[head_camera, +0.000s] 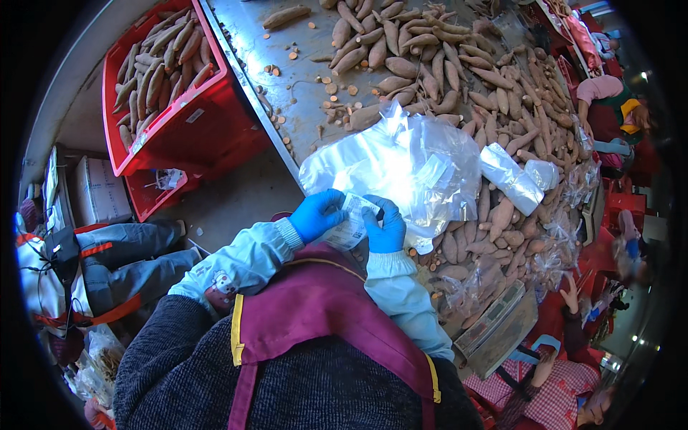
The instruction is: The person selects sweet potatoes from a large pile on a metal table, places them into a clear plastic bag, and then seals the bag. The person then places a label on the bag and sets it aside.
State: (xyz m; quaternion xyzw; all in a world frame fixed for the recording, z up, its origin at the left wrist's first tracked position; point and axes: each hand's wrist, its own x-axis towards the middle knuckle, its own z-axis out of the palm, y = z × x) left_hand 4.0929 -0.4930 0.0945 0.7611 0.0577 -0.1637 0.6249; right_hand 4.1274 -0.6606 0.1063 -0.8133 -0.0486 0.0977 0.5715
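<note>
Both my hands wear blue gloves and meet in front of the apron. My left hand point(321, 215) pinches the left side of a printed white label strip point(349, 223), whose lower part hangs down. At the strip's upper right, my right hand point(386, 223) grips its edge between thumb and fingers. Just beyond the hands, a stack of clear plastic bags point(392, 161) lies on the metal table point(252, 32), shining with glare. A roll of clear plastic bags point(511, 177) rests on the sweet potatoes point(419, 64) to the right.
At the upper left stands a red crate point(177, 142) full of sweet potatoes. Cut root slices point(330, 88) lie scattered on the table. A scale point(497, 328) is at the lower right, near a person in a checked garment point(559, 387). Another person's legs point(134, 258) are at the left.
</note>
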